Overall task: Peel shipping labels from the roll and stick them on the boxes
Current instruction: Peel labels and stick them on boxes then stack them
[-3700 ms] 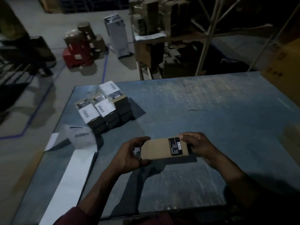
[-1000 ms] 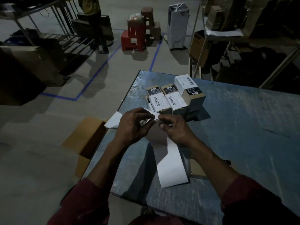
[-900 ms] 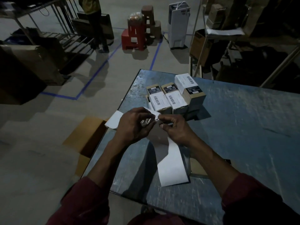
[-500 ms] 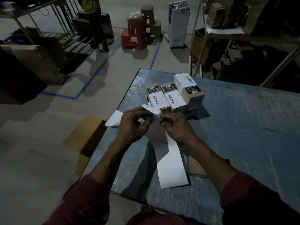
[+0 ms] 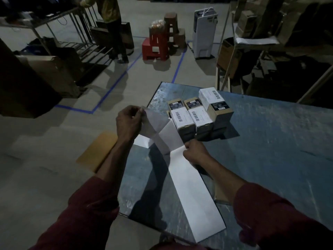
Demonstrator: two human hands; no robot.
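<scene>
White labels already top the three stacked boxes [image 5: 198,116] on the table [image 5: 270,141], while the left hand [image 5: 128,121] pinches a half-peeled label [image 5: 155,123] and the right hand [image 5: 195,152] grips the strip [image 5: 194,193], an unlabelled box [image 5: 219,194] apparently waiting beneath

White label strip [image 5: 194,193] (half-peeled) beside stacked labelled boxes [image 5: 200,116]

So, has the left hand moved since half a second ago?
Yes. The left hand has pulled away to the left of the stacked boxes, off the table edge, peeling the label. The right hand holds the strip.
</scene>
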